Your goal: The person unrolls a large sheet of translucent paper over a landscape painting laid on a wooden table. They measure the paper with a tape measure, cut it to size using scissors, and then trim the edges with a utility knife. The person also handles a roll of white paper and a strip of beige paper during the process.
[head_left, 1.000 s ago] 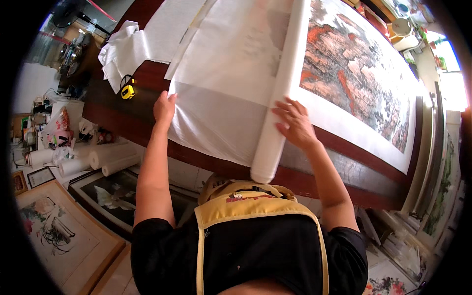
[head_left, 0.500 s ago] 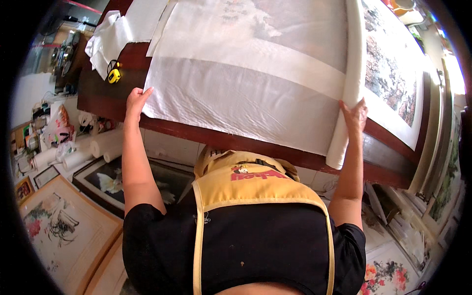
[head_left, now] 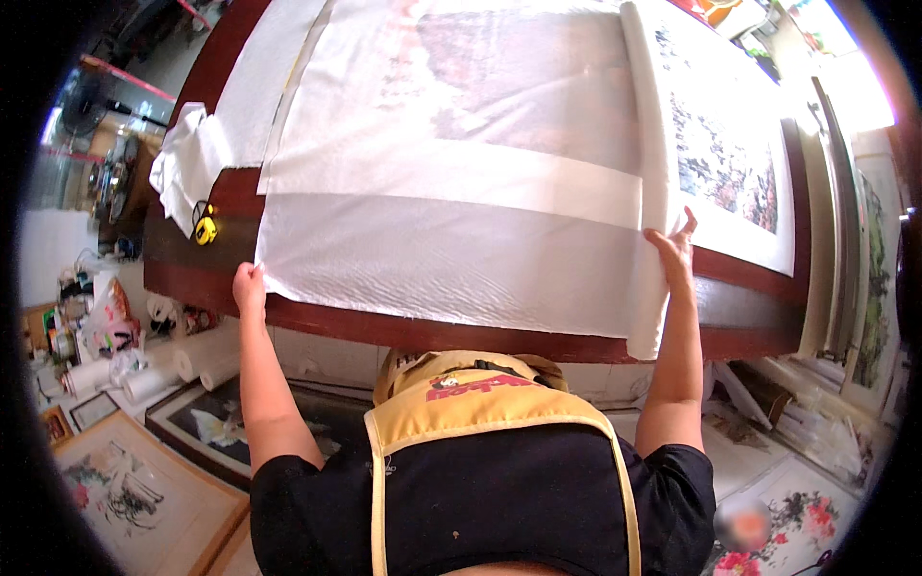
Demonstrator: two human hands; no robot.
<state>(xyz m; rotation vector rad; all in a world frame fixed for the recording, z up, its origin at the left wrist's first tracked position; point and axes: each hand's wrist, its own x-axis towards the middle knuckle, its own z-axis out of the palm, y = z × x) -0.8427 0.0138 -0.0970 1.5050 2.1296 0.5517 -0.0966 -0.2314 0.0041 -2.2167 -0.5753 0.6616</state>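
A thin white fabric sheet (head_left: 413,259) lies over a painting (head_left: 523,77) on the dark red table, and the painting's shapes show faintly through it. My left hand (head_left: 249,286) is closed, pinching the sheet's near left corner. Along the right, the rest of the fabric is wound into a long white roll (head_left: 645,134), whose near end reaches the table's front edge. Against the roll's right side rests my right hand (head_left: 675,248), fingers spread and thumb over the roll. Fine wrinkles run across the sheet's near part.
A yellow tape measure (head_left: 205,228) and a crumpled white cloth (head_left: 190,163) lie on the table (head_left: 182,274) at left. Right of the roll is an uncovered landscape painting (head_left: 725,144). Framed pictures (head_left: 134,480) and paper rolls (head_left: 149,379) stand below on the left.
My view has shifted, so the table sits lower in the picture. My left hand still pinches the corner; my right hand's fingers have spread and lifted partly off the roll.
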